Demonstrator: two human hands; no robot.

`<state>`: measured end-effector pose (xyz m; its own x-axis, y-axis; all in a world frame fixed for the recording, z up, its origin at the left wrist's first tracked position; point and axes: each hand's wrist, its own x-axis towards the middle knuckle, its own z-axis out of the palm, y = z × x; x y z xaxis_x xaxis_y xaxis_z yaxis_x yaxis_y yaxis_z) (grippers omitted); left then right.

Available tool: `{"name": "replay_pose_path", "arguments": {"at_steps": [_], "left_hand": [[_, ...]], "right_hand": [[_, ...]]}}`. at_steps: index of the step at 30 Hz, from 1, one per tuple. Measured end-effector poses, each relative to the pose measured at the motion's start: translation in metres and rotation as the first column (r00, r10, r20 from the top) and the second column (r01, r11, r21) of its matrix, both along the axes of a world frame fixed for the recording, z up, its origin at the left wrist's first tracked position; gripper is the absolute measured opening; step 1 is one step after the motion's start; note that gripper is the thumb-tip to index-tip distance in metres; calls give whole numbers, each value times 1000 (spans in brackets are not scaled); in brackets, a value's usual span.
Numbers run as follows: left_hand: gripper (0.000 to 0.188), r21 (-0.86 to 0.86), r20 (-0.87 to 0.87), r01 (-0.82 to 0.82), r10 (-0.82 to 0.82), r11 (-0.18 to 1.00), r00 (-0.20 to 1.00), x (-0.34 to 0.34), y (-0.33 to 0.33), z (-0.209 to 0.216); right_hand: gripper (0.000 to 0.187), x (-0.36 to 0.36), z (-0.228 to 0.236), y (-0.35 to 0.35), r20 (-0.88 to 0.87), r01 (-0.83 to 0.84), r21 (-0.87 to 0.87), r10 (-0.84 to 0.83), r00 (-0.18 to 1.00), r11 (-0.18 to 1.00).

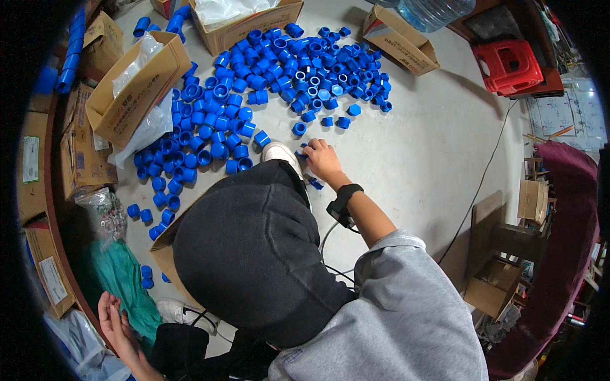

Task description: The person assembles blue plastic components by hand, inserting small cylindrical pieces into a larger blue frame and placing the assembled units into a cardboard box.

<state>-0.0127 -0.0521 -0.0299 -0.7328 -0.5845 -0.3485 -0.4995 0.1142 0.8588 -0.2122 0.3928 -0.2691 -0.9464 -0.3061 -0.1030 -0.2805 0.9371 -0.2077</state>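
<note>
My right hand (pixel 323 159), a black band on its wrist, is down at the floor beside my white shoe (pixel 279 152). Its fingers are closed on a small blue pipe fitting (pixel 301 152), mostly covered by them. Another blue fitting (pixel 315 183) lies just below that hand. Blue plastic pipe fittings (pixel 254 63) spread over the floor ahead in a large pile, some ring-shaped and some with hexagonal tops. At the lower left, my left hand (pixel 119 325) is raised with its fingers extended, holding nothing, near a green plastic bag (pixel 127 279).
Cardboard boxes with plastic liners, one at the left (pixel 143 89) and one at the back (pixel 248 25), border the pile. A smaller open carton (pixel 400 41) stands behind it. A red plastic stool (pixel 508 66) is at far right; a black cable (pixel 476 190) crosses the floor.
</note>
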Motion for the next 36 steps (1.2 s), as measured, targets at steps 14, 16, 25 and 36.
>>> {"name": "replay_pose_path", "arguments": {"at_steps": [14, 16, 25, 36], "left_hand": [[32, 20, -59, -13, 15, 1000, 998, -2, 4, 3], [33, 35, -55, -12, 14, 999, 998, -3, 5, 5], [33, 53, -78, -8, 13, 999, 997, -2, 2, 4], [33, 46, -72, -32, 36, 998, 997, -5, 10, 9]], "right_hand": [[16, 28, 24, 33, -32, 63, -256, -74, 997, 965], [22, 37, 28, 34, 0, 133, -285, -139, 990, 949], [30, 64, 15, 42, 84, 222, -242, -208, 975, 945], [25, 81, 25, 51, 212, 334, -191, -294, 932, 923]]}}
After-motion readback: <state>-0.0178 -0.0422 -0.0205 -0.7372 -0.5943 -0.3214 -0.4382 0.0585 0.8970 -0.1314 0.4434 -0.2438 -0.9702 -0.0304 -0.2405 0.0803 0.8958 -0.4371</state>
